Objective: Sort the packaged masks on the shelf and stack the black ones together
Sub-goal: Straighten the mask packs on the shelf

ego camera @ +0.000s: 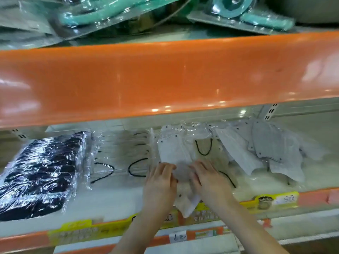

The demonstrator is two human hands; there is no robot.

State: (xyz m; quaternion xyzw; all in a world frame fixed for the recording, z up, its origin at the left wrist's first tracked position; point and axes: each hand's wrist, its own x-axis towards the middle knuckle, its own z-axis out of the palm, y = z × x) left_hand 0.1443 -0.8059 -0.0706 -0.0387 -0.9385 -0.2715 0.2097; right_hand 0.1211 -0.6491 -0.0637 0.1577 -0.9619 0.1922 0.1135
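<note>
A stack of black masks (42,173) in shiny clear wrap lies at the left of the shelf (113,204). Beside it sits a clear packet (121,156) with pale masks and black ear loops. In the middle, my left hand (160,182) and my right hand (207,180) both rest on a packet of white masks (176,153), fingers bent over its lower half; its bottom corner hangs over the shelf's front edge. More grey-white masks (271,151) lie spread to the right.
The orange front of the upper shelf (165,74) overhangs close above the masks. Teal items in clear blister packs (102,13) lie on that upper shelf. Yellow price labels (275,199) run along the lower shelf's front rail.
</note>
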